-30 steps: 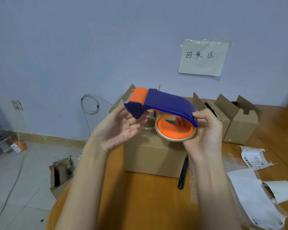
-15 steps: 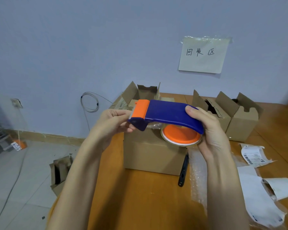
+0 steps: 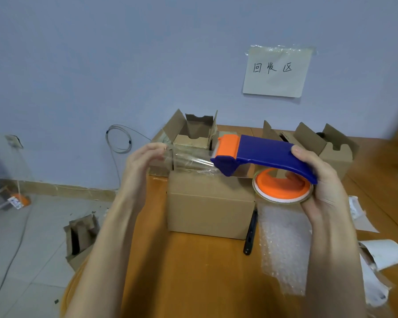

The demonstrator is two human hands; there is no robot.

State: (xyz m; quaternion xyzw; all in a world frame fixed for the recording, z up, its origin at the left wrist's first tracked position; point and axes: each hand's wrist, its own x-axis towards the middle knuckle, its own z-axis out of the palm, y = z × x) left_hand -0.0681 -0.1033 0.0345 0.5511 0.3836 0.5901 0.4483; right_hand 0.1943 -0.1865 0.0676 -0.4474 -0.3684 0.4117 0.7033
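1. The right hand (image 3: 319, 180) has its grip wrapped round the curved handle of the blue plastic tape dispenser (image 3: 262, 152). The thumb lies on top and the fingers curl underneath, beside the roll of clear packing tape (image 3: 283, 189) on its orange hub.
2. The left hand (image 3: 143, 166) has its grip pinching the free end of the strip of clear tape (image 3: 191, 161), which is stretched leftward from the dispenser's orange front guard.
3. Dispenser and strip are both in the air, just above the closed brown cardboard box (image 3: 209, 207) that stands on the wooden surface (image 3: 193, 271).
4. The dispenser looks rigid and light, and the handle is the safe place to hold it, well clear of the cutting edge at the front.
5. The strip is thin, limp and sticky, so it would likely fold onto itself or cling to skin. It is best pinched at the very end and kept taut.
6. Right of the box lie a slim black tool (image 3: 251, 232) and a sheet of bubble wrap (image 3: 283, 249), and open cardboard boxes (image 3: 193, 134) stand behind.
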